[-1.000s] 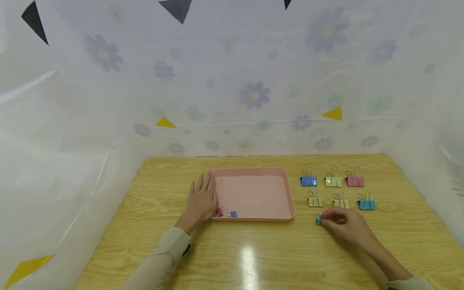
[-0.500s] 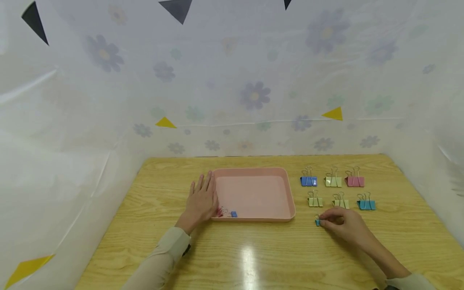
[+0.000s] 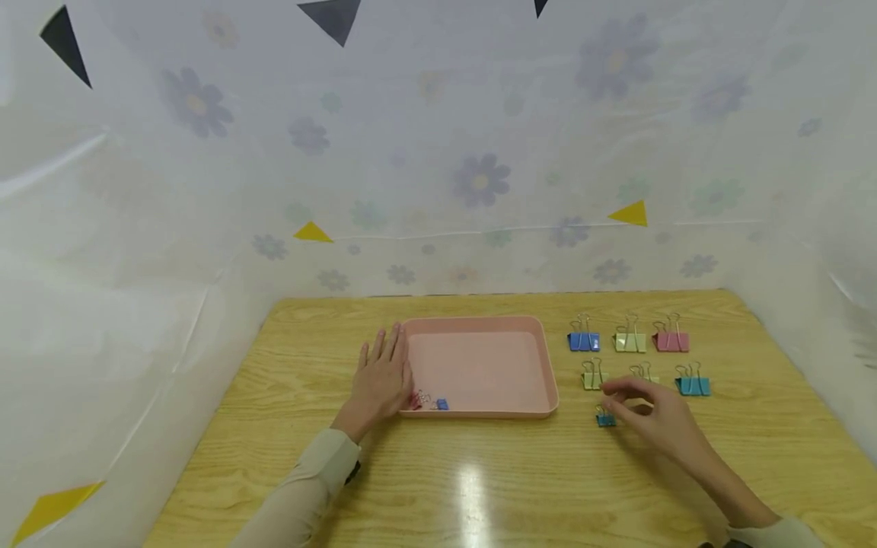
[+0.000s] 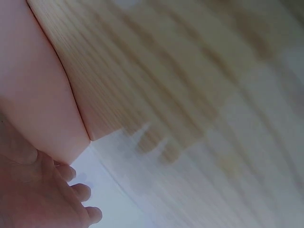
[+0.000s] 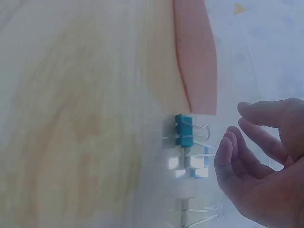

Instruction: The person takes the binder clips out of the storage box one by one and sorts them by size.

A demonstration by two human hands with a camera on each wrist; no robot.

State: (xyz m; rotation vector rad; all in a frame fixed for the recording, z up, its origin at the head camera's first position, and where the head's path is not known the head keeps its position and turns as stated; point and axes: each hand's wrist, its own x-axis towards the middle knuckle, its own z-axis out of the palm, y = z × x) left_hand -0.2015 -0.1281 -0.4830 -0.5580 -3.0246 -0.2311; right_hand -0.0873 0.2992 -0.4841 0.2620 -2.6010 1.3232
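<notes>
My left hand (image 3: 380,380) lies with straight fingers along the left side of the pink tray (image 3: 551,377). In the left wrist view its fingers (image 4: 80,192) press flat against the tray's outer wall. My right hand (image 3: 654,415) hovers just above a small teal binder clip (image 3: 606,420), thumb and forefinger parted with nothing between them. The right wrist view shows this teal clip standing on the table, apart from the fingers (image 5: 259,114). At the tray's near left corner lie a small red clip (image 3: 416,400) and a small blue clip (image 3: 441,405).
Behind the right hand, larger binder clips stand in two rows: blue (image 3: 584,342), pale yellow (image 3: 630,342) and pink (image 3: 671,342) at the back, then a yellow-green one (image 3: 594,380), another partly hidden by the hand, and a teal one (image 3: 693,385). Flowered sheeting encloses the wooden table (image 3: 411,479).
The right hand has let go of the small teal clip and lifted slightly off it. The clip turned and now stands in front of the yellow-green clip. The left hand stays put.
</notes>
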